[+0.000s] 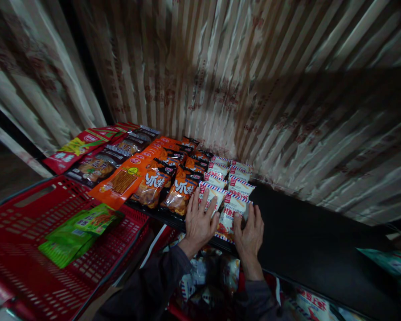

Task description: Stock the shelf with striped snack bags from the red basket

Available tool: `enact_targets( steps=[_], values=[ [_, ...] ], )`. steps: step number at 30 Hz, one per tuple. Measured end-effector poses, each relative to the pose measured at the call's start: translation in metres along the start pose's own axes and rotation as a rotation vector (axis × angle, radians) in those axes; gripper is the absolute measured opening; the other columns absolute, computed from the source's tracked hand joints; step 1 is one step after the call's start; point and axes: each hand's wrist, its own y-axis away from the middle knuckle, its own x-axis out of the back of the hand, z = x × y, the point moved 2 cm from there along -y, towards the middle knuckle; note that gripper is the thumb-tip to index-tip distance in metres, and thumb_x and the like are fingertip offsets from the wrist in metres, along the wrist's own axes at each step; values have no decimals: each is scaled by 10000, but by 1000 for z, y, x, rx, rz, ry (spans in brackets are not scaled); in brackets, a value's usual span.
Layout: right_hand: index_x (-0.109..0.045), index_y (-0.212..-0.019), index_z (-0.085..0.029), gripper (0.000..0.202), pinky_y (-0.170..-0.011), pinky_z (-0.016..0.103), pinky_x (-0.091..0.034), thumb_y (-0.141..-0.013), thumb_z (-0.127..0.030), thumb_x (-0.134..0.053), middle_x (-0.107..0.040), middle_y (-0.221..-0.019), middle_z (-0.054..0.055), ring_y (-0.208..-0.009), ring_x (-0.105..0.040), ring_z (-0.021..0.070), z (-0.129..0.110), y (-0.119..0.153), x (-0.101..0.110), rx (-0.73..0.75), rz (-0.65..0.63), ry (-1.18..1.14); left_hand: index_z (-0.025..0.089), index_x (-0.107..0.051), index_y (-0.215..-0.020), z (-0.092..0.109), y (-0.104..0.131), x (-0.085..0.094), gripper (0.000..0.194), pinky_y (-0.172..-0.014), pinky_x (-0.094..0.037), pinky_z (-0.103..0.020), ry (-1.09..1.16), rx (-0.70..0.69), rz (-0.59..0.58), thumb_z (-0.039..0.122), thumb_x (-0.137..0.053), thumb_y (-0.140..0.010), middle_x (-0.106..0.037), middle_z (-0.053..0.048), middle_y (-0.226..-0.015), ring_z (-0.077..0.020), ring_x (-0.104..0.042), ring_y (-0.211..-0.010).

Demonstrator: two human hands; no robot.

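Note:
White snack packets with red print [237,204] stand in two rows on a black shelf [304,240]. My left hand [200,220] lies with fingers spread on the front packet of the left row. At the right side of the front packet in the other row, my right hand [249,232] rests with its thumb and fingers apart. Neither hand is closed round a packet. Orange and black snack bags [181,187] stand just left of my left hand.
Further left lie a flat orange bag [123,180], dark brown bags [96,166] and red bags [76,147]. A red basket [30,267] holds green packets [83,227]. More packets [200,272] sit below the shelf edge. Corrugated sheeting [220,80] rises behind.

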Motion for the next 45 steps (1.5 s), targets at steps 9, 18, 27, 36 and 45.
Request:
enact_targets(
  steps=[9,18,27,36,45],
  values=[
    [-422,-1418,-177,578,-984,590,-394,-935,-496,-410,-374,-1480,224,-1342,-382,372,-9,1,5,55,21,36,204,-515,-1326,2,-1,4,466,-1120,-311,-565,-4,-34,40,303,-565,-873,-437,-111,-1484,-319,-96,-1474],
    [-432,-1405,-165,556,-1017,559,-386,-941,-470,-422,-353,-1499,216,-1374,-350,347,-17,6,15,84,13,37,182,-541,-1296,2,-2,5,437,-1123,-301,-572,17,-44,56,256,-551,-865,-461,-131,-1463,-320,-113,-1472],
    [-503,-1303,-160,412,-1021,501,-423,-949,-353,-420,-486,-1383,189,-1288,-465,275,-15,15,45,144,26,-118,162,-587,-1218,17,-4,24,382,-1023,-476,-411,308,-247,94,87,-444,-872,-658,-120,-1227,-235,-492,-1300],
    [-630,-835,-199,241,-698,288,-489,-914,-230,-404,-663,-771,47,-730,-633,171,-18,56,91,242,-400,-173,171,-660,-820,56,38,43,263,-694,-533,-290,359,-398,-487,119,-404,-845,-691,-75,-793,-177,-655,-750],
    [-688,-962,-191,247,-786,280,-483,-798,-108,-523,-726,-1028,85,-939,-682,205,8,133,70,115,-1202,-27,182,-593,-1222,55,131,12,449,-932,-490,-414,77,-206,-1358,116,-588,-778,-541,-176,-1359,-318,-526,-1247]
  ],
)
